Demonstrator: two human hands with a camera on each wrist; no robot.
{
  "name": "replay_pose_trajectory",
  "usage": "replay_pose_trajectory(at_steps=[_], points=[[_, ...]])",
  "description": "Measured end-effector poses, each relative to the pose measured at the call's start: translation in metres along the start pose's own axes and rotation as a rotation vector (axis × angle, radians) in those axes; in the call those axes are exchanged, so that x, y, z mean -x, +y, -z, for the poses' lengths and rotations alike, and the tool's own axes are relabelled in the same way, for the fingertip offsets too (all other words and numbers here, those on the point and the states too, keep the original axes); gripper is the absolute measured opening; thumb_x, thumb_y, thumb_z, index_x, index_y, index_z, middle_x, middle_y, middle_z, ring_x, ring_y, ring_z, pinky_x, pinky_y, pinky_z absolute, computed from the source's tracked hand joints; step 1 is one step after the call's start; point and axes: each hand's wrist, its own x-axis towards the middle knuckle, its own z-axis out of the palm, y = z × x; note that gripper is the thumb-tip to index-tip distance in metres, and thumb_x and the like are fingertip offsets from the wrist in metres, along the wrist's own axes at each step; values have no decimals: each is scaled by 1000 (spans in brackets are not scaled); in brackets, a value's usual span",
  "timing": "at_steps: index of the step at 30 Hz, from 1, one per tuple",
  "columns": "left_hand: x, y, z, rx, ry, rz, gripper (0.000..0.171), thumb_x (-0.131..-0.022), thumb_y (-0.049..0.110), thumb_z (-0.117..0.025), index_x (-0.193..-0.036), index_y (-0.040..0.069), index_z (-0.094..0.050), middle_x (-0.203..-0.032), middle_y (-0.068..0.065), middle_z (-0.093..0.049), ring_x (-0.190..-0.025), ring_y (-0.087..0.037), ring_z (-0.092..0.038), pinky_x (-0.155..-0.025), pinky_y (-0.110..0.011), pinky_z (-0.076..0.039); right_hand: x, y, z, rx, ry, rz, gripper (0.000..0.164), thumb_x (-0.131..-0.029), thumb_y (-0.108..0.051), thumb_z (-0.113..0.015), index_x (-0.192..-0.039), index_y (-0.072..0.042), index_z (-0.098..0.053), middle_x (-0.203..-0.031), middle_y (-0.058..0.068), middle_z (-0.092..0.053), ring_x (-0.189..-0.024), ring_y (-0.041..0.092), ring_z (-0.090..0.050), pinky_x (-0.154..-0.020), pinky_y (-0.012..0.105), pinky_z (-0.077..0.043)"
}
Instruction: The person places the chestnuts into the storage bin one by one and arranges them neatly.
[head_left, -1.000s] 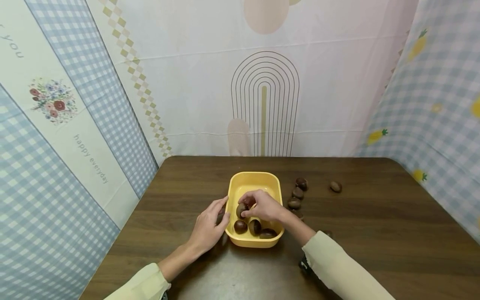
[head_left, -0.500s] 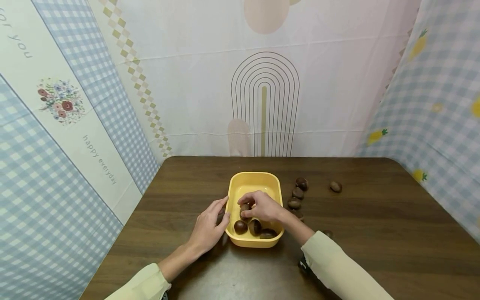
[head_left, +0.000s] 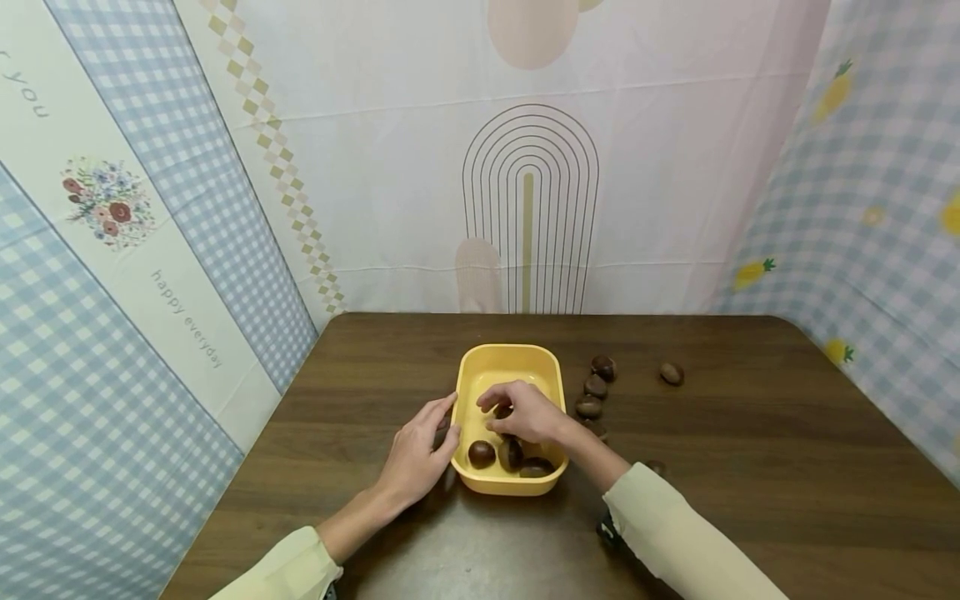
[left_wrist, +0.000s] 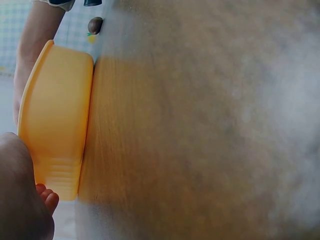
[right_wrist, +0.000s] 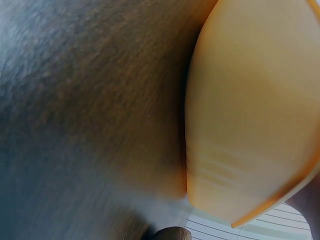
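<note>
Covering both forearms, pale sleeves (head_left: 697,533) lie nearest, with a dark object (head_left: 609,530) showing beneath the right sleeve. Beyond them the left hand (head_left: 416,457) rests against the left side of a yellow box (head_left: 513,486), thumb and fingertips touching it at the rim; its fingers are extended, the thumb apart from them. A dark patch (head_left: 442,423) shows between that thumb and the forefinger, too covered to name.

The box sits flat on a brown table (head_left: 750,433). Towards its near end lie 3 chestnuts: a round chestnut (head_left: 482,454) at left, a middle chestnut (head_left: 511,454) and a long chestnut (head_left: 537,467) by the right corner.

Deeper in the box is the right hand (head_left: 527,412), thumb and forefinger tips apart. A shaded chestnut (head_left: 504,411) shows behind that gap, largely covered; whether the fingers grip it cannot be told.

Right of the box, a chestnut partly hidden by the sleeve (head_left: 655,467) lies closest, then a line of 4 chestnuts (head_left: 588,407) leading away, and a separate chestnut (head_left: 672,373) well to the right of the line's far end.

Behind the table hangs a pale cloth (head_left: 375,208) printed with arches, between blue-checked cloths (head_left: 225,167) at either side.
</note>
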Motion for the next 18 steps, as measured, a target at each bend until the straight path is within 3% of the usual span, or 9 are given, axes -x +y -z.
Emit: replay_pose_trajectory(at_steps=[4,9,13,18], points=[[2,-1,2,3,5,-11,50,-104,16,-65,-151,1,-58,-141,-12,-66,-110,-21,-72,-93,-48,-59,1,-5,-1,7,28,-11,27,-91,2,-79,-118,3,-75,-110,13,-76,-99,28,-72,-84,34,-59],[3,-5,2,-14,28,-53,50,-102,13,-67,-149,-1,-59,-137,-13,-68,-108,-21,-73,-91,-48,-59,3,-10,0,10,68,-12,27,-93,0,-78,-119,3,-75,-116,13,-75,-107,31,-69,-95,47,-57],[-3,-3,-4,-20,46,-47,50,-101,11,-68,-148,-2,-59,-137,-14,-68,-107,-21,-73,-92,-49,-59,3,-5,15,-7,75,37,29,-95,-1,-75,-123,4,-73,-120,17,-74,-114,36,-67,-102,55,-53],[-9,0,-11,-30,63,-39,49,-102,11,-68,-148,-2,-59,-137,-14,-68,-108,-20,-73,-92,-48,-59,6,5,39,-27,136,89,29,-96,-2,-74,-125,4,-72,-121,19,-74,-112,37,-68,-97,56,-55]])
